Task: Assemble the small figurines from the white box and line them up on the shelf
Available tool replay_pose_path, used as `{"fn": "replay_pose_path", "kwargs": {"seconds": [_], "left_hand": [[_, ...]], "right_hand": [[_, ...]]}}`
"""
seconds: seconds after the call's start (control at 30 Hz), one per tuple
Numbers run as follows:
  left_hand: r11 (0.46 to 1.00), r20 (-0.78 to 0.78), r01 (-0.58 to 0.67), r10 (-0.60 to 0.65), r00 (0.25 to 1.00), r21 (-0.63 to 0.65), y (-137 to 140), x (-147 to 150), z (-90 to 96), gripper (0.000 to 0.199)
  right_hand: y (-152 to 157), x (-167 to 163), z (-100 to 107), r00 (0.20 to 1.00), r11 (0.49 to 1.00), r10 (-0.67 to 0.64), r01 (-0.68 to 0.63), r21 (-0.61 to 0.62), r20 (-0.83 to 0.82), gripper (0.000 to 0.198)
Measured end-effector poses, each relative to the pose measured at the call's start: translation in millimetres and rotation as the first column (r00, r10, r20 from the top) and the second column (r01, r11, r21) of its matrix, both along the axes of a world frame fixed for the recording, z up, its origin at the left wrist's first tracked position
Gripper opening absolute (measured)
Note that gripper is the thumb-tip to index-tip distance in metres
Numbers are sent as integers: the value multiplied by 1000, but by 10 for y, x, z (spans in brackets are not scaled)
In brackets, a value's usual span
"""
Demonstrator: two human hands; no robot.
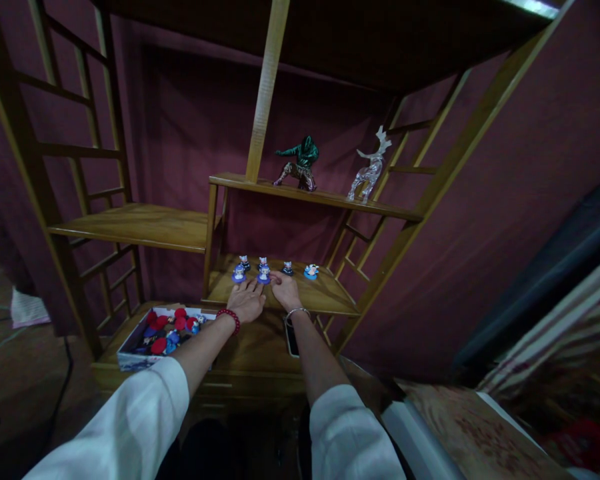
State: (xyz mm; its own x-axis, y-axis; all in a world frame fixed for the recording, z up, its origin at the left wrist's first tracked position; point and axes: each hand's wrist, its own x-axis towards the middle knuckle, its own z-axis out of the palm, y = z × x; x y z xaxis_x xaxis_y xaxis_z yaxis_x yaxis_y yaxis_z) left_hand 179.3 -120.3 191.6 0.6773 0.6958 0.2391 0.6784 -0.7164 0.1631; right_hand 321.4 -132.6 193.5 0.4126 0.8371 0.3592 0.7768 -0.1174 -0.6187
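Small toy figurines on round bases stand on the low shelf. My left hand [247,301], a red bead bracelet at its wrist, lies palm down at the shelf's front edge. Its fingers are spread and point at two purple figurines; it holds nothing. My right hand [285,291], with a silver bracelet, has its fingertips closed at the right side of the purple figurine [264,274]. The other purple figurine [239,273] stands to the left. Behind are dark-based figurines [245,263], with another dark-based figurine [287,268] and a blue-based figurine [311,271] farther right.
An open box [130,360] of red and blue figurines sits at lower left. Under my right wrist lies a phone [292,340]. On the upper shelf [330,199] stand a green-and-bronze crouching statue [303,160] and a clear deer ornament [369,170]. Wooden uprights frame the shelves.
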Motion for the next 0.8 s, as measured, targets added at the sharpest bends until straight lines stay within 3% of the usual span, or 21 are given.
{"fn": "replay_pose_path", "kwargs": {"seconds": [0.3,0.8], "left_hand": [[999,31,-11,10,999,30,11,7,-33,49],[997,77,-26,21,997,70,-3,6,-67,48]], "right_hand": [[27,13,-37,999,997,23,-20,74,-44,33],[90,81,-107,997,996,68,-66,52,-40,36]]}}
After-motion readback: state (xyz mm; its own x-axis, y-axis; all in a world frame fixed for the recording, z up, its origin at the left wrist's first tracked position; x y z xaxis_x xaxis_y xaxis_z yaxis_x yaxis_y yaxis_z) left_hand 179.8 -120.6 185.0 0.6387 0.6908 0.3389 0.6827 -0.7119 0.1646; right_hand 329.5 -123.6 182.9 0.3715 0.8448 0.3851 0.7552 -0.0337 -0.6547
